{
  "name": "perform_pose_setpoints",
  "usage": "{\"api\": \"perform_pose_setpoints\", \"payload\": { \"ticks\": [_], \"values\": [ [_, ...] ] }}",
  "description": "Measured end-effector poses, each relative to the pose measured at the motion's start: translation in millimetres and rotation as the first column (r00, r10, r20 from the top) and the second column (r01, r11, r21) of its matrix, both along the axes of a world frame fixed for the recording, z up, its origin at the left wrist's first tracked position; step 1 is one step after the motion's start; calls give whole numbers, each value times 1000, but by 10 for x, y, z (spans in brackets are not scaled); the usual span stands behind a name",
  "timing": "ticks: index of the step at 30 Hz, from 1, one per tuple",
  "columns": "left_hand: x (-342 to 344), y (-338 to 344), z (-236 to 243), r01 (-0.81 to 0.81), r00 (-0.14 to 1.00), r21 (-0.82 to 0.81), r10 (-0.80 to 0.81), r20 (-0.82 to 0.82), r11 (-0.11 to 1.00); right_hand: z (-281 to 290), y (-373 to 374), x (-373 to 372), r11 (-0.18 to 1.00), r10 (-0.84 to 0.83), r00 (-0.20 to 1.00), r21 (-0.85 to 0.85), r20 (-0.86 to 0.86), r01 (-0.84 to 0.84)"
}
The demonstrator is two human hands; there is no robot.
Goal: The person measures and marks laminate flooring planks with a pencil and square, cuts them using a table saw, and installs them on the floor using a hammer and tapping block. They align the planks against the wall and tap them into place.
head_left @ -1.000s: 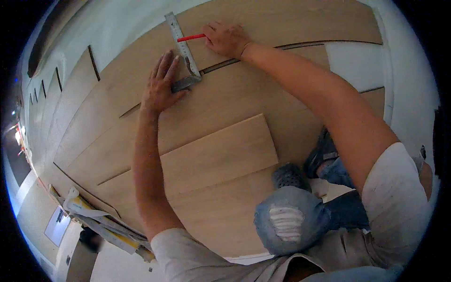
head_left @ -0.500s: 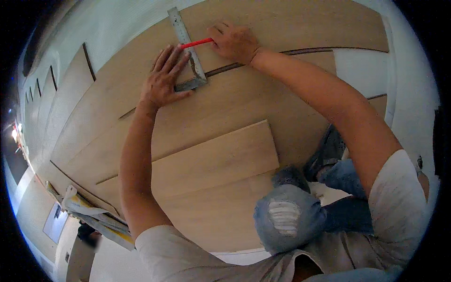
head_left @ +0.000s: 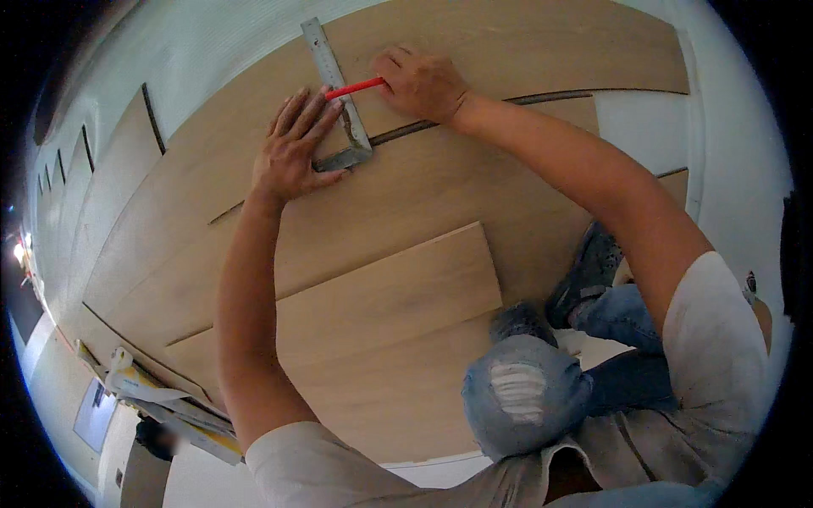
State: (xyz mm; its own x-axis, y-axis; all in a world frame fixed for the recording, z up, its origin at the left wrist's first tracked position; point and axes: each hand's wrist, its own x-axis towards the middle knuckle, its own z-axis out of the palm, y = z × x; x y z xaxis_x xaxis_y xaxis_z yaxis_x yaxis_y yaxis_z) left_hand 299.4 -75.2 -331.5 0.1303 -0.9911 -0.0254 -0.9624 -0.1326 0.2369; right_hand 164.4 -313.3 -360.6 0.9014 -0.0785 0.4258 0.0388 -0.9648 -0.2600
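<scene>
A metal carpenter's square (head_left: 323,52) lies on a wood-look plank (head_left: 525,42), its short arm toward me beside the gap between two plank rows. My left hand (head_left: 292,152) is open, fingers stretched out flat over the plank and touching the square at its left side. Closed around a red pencil (head_left: 356,87), my right hand (head_left: 421,85) rests on the plank to the right of the square. The pencil crosses the square's long blade, and its left end is by my left fingertips. Whether that end touches the plank I cannot make out.
A shorter loose plank (head_left: 398,275) lies on top of the laid flooring, nearer to me. White underlay (head_left: 639,127) shows at the right, beyond the plank ends. Crumpled packaging (head_left: 161,389) lies at the lower left, near another person's partly visible head. My bent knee (head_left: 521,394) is at the lower right.
The pencil's left end has shifted slightly toward me along the square's blade, my right hand with it. My left hand stays on the square. The whole view has shifted a little.
</scene>
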Motion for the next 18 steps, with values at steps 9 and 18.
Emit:
{"api": "perform_pose_setpoints", "payload": {
  "ticks": [9,18],
  "values": [
    [-3,-31,48,-18,999,17,19,-41,1000,383,-20,-73,939,36,992,335,124,-76],
    [-24,-72,85,-26,997,30,29,-76,999,252,58,458,770,-208,970,632,125,84]
  ]
}}
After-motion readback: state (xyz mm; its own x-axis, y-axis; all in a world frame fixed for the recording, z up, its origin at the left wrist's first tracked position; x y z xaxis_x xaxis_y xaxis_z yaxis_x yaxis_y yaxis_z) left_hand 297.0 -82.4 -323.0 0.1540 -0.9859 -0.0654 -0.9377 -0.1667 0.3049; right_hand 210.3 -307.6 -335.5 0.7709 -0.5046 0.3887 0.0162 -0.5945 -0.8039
